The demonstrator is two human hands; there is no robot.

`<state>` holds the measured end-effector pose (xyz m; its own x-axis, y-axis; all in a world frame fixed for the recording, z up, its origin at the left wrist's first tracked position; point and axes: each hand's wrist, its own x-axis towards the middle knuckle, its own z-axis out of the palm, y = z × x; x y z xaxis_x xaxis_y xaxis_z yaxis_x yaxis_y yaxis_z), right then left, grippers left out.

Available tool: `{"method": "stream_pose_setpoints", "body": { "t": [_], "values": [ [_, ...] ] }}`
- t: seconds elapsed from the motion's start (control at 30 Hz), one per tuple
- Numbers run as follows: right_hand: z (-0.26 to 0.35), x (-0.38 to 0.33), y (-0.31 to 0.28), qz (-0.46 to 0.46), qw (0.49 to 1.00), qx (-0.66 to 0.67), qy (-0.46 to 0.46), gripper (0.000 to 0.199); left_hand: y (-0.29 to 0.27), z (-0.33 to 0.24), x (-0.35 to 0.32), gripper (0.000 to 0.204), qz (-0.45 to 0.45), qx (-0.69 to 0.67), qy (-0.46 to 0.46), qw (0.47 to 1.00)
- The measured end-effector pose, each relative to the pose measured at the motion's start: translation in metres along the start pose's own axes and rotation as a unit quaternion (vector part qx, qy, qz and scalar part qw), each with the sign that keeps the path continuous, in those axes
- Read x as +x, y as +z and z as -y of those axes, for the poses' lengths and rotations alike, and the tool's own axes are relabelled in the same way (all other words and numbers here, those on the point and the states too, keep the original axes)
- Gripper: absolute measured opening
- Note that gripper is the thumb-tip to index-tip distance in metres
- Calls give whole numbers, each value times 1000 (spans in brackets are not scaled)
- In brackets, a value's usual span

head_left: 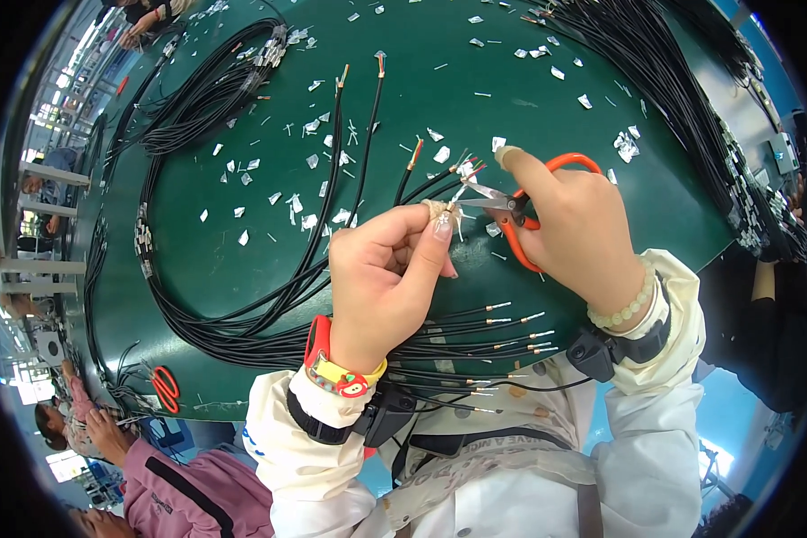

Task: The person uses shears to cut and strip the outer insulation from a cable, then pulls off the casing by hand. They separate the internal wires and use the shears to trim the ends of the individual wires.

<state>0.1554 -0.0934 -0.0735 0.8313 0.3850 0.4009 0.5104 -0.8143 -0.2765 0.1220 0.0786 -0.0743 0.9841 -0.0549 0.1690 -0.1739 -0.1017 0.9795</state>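
My left hand (386, 273) is closed in a pinch on the stripped end of a black cable (439, 186), with white strands and thin wires sticking out past the fingertips. My right hand (578, 224) grips orange-handled scissors (511, 204), fingers through the loops. Their blades point left and meet the white strands just beyond my left fingertips; whether the blades are closed on them is too small to tell. A cable end with coloured wires bared (414, 154) lies just beyond the left hand. Finger covers show on some fingertips.
Black cables fan across the green table (269, 161); a coiled bundle (215, 99) lies far left, and a thick bundle (655, 81) far right. White scraps (308, 221) are scattered about. Finished-looking cable ends (529, 335) lie near me. Other scissors (165, 389) and a person in pink (188, 489) are left.
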Motion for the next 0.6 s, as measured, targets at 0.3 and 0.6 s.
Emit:
{"method": "stream_pose_setpoints", "body": {
  "t": [0.3,0.6],
  "values": [
    [2,-3,1,12,999,0,-32,24,-1,-2,1,11,-14,37,20,999],
    [8,-4,0,50,974,218,-24,19,0,4,4,8,-82,363,290,882]
  ]
}}
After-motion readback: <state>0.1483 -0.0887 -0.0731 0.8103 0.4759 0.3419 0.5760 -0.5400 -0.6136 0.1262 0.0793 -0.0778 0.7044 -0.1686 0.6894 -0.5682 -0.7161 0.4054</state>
